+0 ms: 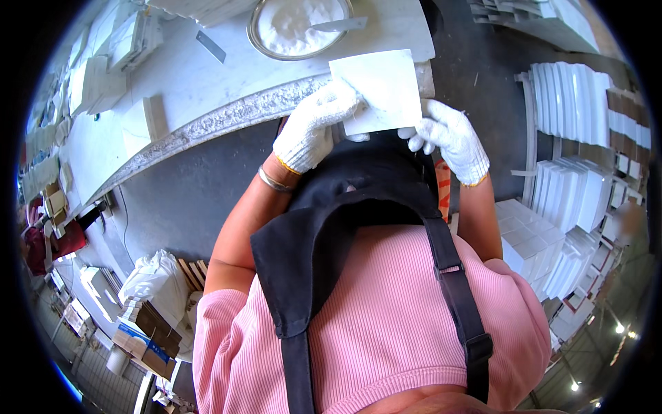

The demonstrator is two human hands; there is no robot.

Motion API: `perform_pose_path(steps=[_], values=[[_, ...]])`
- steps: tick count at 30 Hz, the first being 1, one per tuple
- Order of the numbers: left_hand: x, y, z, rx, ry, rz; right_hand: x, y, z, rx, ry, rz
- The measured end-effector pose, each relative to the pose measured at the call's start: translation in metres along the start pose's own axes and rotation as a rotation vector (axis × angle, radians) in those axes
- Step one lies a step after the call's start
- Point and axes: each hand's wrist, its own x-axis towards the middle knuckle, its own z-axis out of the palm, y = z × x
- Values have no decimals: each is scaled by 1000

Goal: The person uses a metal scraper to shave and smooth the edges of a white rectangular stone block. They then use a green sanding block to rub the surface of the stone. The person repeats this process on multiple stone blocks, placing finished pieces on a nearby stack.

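Note:
A flat white square tile (383,91) is held up between my two gloved hands, just off the near edge of the worktable. My left hand (318,121), in a white knit glove, grips the tile's left edge, thumb on its upper face and fingers beneath. At the lower right corner my right hand (447,134), gloved alike, has its fingers curled round the edge. Beyond the tile stands a round metal bowl (256,43) of white paste or powder, with a flat scraper blade (338,25) lying in it.
The pale stone-topped worktable (186,96) has a rough front edge. On it lie a small metal blade (210,47) and stacked white tiles (96,86) at the left. More tile stacks (569,103) stand at the right. A cardboard box (145,341) and a white bag (157,279) sit lower left.

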Motion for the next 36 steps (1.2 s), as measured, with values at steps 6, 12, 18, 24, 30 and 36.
perform_pose_path(steps=[6, 12, 18, 24, 30, 36], values=[[2, 1, 4, -30, -8, -12, -12, 3, -8, -67, 6, 29], [-2, 5, 8, -1, -5, -34, -1, 1, -24, -49, 114, -141], [1, 4, 3, 205, -47, -14, 23, -23, -27, -61, 148, -281], [3, 22, 12, 378, -72, -10, 40, -44, -16, -199, -20, -211], [13, 27, 10, 415, -123, -52, 37, -47, -6, -128, -105, -64], [7, 27, 2, 378, -110, 12, 26, -26, -5, 210, 97, -155]])
